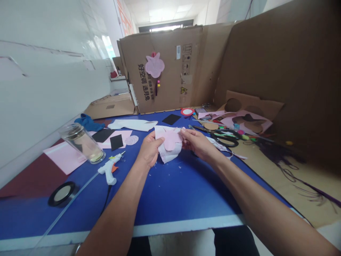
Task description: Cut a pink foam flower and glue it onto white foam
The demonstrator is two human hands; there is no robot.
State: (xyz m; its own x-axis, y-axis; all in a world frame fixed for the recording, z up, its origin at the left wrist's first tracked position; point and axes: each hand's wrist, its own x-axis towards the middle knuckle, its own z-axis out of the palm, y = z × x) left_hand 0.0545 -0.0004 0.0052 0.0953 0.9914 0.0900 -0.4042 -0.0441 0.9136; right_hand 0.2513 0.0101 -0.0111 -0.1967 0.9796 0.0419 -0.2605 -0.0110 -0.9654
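Between my two hands, just above the blue table, is a piece of white fabric [166,157] with a pink flower-shaped cutout [172,140] lying against its face. My left hand [150,147] pinches the fabric's left side, thumb on top. At the right side, my right hand [195,142] pinches the fabric and the cutout's edge; its lower fingers are hidden behind. Large black-handled scissors [226,139] lie just beyond my right hand. To the left of my left hand rests a white hot glue gun [108,170] with an orange trigger.
A glass jar [89,145], a roll of black tape [62,193] and pink sheets [65,158] lie left on the blue table [186,199]. Cardboard walls [170,81] rise behind and right, with a pink flower ornament [155,67] hanging. Paper scraps [245,121] and purple cords [306,185] clutter the right.
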